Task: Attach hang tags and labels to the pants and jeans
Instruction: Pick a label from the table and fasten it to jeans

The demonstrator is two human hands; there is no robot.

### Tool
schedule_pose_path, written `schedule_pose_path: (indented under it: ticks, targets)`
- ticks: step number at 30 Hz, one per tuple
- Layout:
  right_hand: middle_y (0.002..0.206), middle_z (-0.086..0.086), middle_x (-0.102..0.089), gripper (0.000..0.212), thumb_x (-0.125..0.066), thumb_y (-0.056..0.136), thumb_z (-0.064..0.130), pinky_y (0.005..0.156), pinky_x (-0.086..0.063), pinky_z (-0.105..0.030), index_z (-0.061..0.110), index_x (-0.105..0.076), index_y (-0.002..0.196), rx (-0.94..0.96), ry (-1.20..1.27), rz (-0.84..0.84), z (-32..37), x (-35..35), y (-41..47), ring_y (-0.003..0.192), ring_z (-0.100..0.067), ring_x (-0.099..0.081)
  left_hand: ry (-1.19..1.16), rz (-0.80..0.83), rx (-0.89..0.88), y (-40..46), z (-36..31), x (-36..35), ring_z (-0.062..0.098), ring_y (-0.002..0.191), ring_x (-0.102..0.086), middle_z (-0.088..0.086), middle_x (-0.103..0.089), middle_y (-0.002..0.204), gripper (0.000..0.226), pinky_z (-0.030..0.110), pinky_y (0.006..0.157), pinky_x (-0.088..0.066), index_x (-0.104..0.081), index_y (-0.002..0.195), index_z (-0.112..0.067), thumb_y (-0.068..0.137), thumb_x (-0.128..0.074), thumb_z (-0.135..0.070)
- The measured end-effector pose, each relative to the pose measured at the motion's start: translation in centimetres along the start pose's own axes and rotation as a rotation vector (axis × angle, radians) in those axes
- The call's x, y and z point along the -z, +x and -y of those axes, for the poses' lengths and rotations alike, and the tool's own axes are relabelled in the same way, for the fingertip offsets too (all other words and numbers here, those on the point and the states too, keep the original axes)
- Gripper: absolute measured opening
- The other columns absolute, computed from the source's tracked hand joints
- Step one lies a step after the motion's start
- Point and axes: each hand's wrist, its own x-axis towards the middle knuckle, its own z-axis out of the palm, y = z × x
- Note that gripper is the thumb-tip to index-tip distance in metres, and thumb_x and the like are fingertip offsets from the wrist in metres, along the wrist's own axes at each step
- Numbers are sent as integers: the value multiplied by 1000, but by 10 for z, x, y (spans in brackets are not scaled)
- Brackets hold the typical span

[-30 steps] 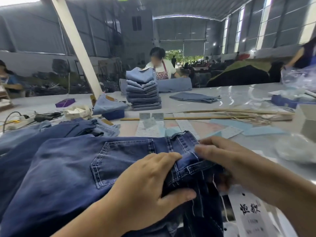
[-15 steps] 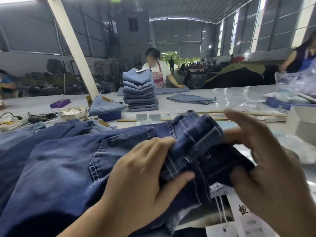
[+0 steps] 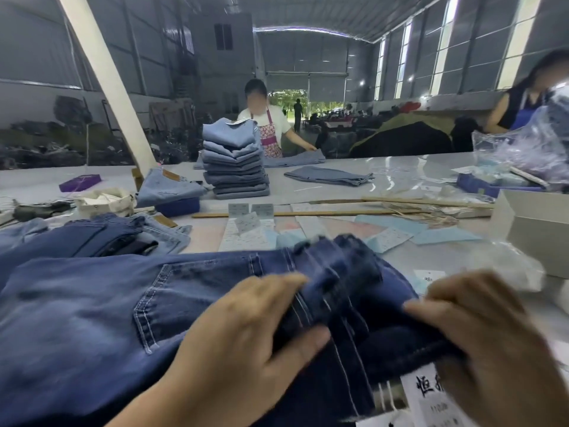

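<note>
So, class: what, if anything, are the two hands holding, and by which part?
Both hands, left and right, grip the dark blue jeans at the bunched waistband end.

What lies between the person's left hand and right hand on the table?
In the head view, the bunched waistband of the dark blue jeans fills the stretch between the left hand and the right hand; both grip it.

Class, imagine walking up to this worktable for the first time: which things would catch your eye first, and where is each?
Nearest, the left hand and right hand grip the bunched waistband of dark jeans spread across the front of the table. A white hang tag with black characters peeks out beneath the right hand. Farther back, mid-table, a tall stack of folded jeans rises before a worker in a patterned apron.
</note>
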Motion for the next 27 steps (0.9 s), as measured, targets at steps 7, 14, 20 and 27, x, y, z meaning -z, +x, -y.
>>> schedule_pose_path:
  ticks: [7,14,20,27]
  targets:
    - [98,2,-52,24,-42,90,16,76,-40,-25,20,-66,90,-27,113,104,-13,-12,-18,81,-15,-50,-118,269,46,1,17,1,-10,116,-41,-34,-47,115,75,15,92,-34,-40,130,-52,75,-11,-92]
    - [99,26,-59,15,-72,67,33,84,-42,-22,36,-67,81,-250,368,594,-25,4,0,105,-1,-50,-233,421,246,41,3,14,-1,52,-45,-21,-54,63,60,19,52,-34,-53,76,-40,76,-20,-90]
    - [92,21,-66,56,-39,69,85,68,-50,-30,44,-65,97,-398,532,460,-9,26,33,86,1,-61,-8,532,358,104,-9,-11,8,60,-53,-6,-55,63,54,27,55,-36,-63,73,-29,91,-36,-71]
    - [95,22,-57,26,-47,83,52,80,-44,-20,43,-64,100,-526,703,157,39,-17,35,92,5,-53,-529,286,567,76,2,-28,10,51,-50,-4,-57,55,55,35,64,-40,-58,55,-26,87,-46,-68]
